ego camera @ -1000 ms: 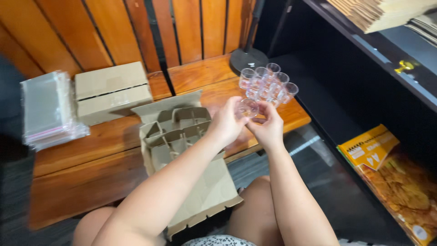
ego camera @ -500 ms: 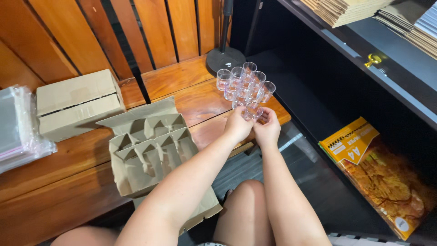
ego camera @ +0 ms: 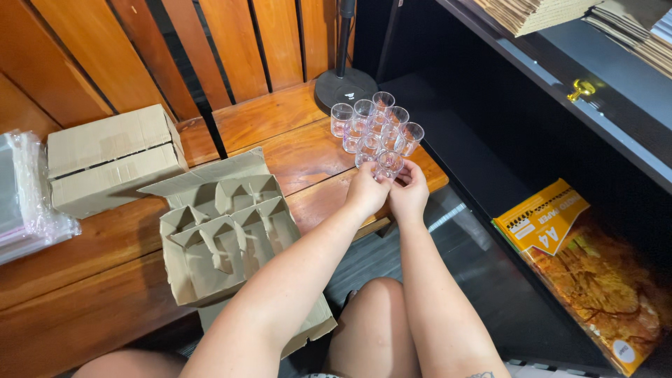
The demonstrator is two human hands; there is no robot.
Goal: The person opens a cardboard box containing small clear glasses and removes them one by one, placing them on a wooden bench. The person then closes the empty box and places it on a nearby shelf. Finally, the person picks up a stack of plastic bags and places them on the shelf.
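Head view: cardboard divider tray [ego camera: 224, 234] left of glasses [ego camera: 374, 129]; lamp base [ego camera: 345, 87] behind.

Closed brown cardboard box [ego camera: 112, 159], rectangular, on wooden bench at left, against slatted wall. Just right of it, open brown cardboard divider tray [ego camera: 227, 227] w/ empty cells, flaps spread, overhanging bench edge. Stack of clear plastic bags [ego camera: 24, 196] at far left edge. Flat paper pack [ego camera: 584, 269], orange-yellow w/ autumn-tree print, lying on dark floor at right under shelf. Stacked brown cardboard sheets [ego camera: 539, 12] on shelf top right.
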